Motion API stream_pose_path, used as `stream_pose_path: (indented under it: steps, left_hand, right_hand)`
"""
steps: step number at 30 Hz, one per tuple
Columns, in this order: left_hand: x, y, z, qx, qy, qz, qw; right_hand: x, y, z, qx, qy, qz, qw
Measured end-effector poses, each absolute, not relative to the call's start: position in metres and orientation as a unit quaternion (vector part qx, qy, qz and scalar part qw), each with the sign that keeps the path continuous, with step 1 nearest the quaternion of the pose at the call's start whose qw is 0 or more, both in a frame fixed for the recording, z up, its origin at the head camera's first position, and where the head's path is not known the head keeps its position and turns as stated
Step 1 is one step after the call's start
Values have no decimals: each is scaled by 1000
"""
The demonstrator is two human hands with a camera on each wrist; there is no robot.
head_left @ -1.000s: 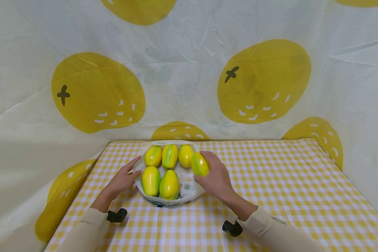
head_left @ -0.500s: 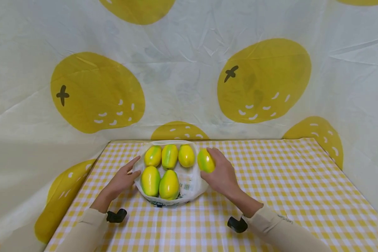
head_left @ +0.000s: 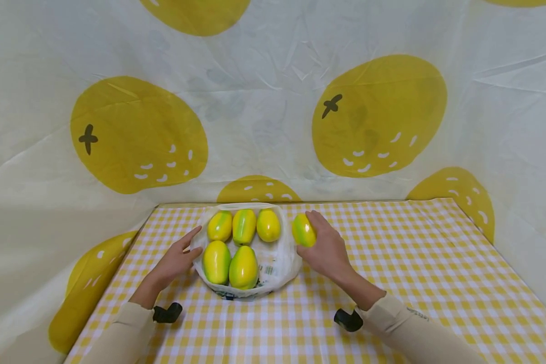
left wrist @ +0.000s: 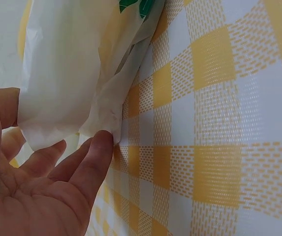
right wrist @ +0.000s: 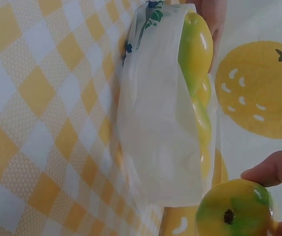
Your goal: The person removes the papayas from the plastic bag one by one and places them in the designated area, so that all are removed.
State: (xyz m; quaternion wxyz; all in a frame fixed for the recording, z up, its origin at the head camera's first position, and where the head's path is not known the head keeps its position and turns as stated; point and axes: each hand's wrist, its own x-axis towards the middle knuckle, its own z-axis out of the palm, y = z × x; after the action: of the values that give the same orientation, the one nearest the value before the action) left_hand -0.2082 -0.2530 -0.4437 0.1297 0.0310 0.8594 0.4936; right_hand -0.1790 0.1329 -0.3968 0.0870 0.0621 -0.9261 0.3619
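Note:
A white plastic bag point(head_left: 279, 263) with its mouth spread wide lies on the table, several glossy yellow-green mangoes point(head_left: 243, 268) inside in two rows. Just right of its rim, my right hand point(head_left: 326, 247) holds another mango point(head_left: 304, 230) between thumb and fingers. The right wrist view shows that mango point(right wrist: 234, 209) with its brown stem end toward the camera, beside the upright bag wall point(right wrist: 160, 113). On the left side, my left hand point(head_left: 177, 260) has its fingers spread against the bag. Its fingertips point(left wrist: 101, 140) touch the plastic low down, close to the tablecloth.
A yellow-and-white checked cloth point(head_left: 414, 263) covers the table. Behind it hangs a pale curtain point(head_left: 259, 116) printed with large yellow fruits. The bag carries green print and a barcode at its near right inside.
My right hand has carried its mango rightward, from over the bag's right rim to beyond it. The right side of the bag has spread outward a little. My left hand has stayed in place.

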Motion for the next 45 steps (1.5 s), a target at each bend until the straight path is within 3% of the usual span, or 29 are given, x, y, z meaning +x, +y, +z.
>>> stream_pose_path:
  steps: [15,45]
  left_hand:
    - [-209,-251,-444,26,862,487,134]
    - [-209,-252,-447,51,864,482,134]
  right_hand:
    - [-185,149,-393,52,-933,349,73]
    - [-196,180,-389,43,-933,343,104]
